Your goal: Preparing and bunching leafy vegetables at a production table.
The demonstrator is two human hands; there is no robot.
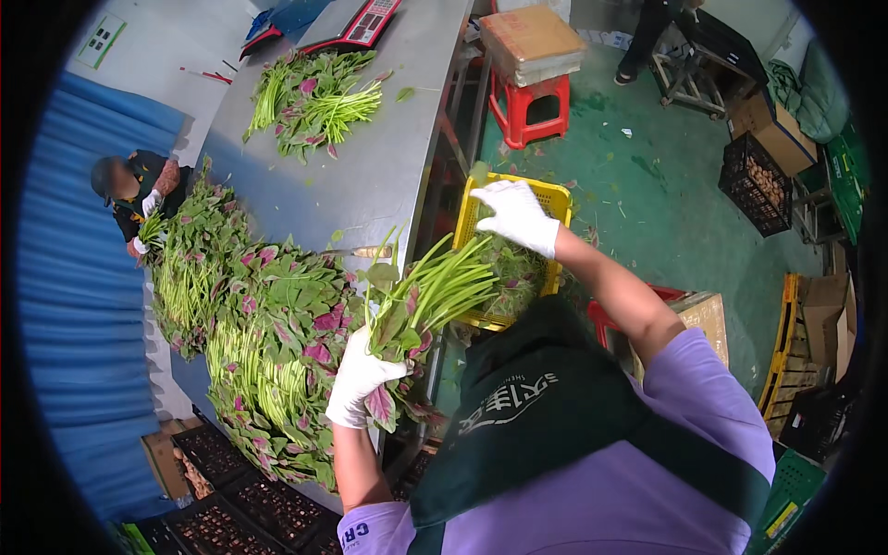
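Note:
My left hand [364, 381], in a white glove, grips a bunch of red-and-green amaranth [433, 288] by its leafy part, the pale green stems pointing up and right. Over a yellow plastic basket [560, 201] my right hand [517, 214], also gloved in white, is held with its fingers apart; a small blurred leaf [479, 172] is just above its fingertips. Stems and leaf scraps lie in the basket. A large heap of amaranth [277, 319] covers the near left of the metal table [333, 187]. A knife with a wooden handle [372, 252] rests beside the heap.
More bunches [312, 104] lie on the table below a red scale [357, 28]. At the table's left side a co-worker [149, 187] in white gloves handles greens. A red stool [531, 111] bears a box [533, 41]. Black crates [270, 506] stand at the lower left. Another person's legs [642, 35] show at the top.

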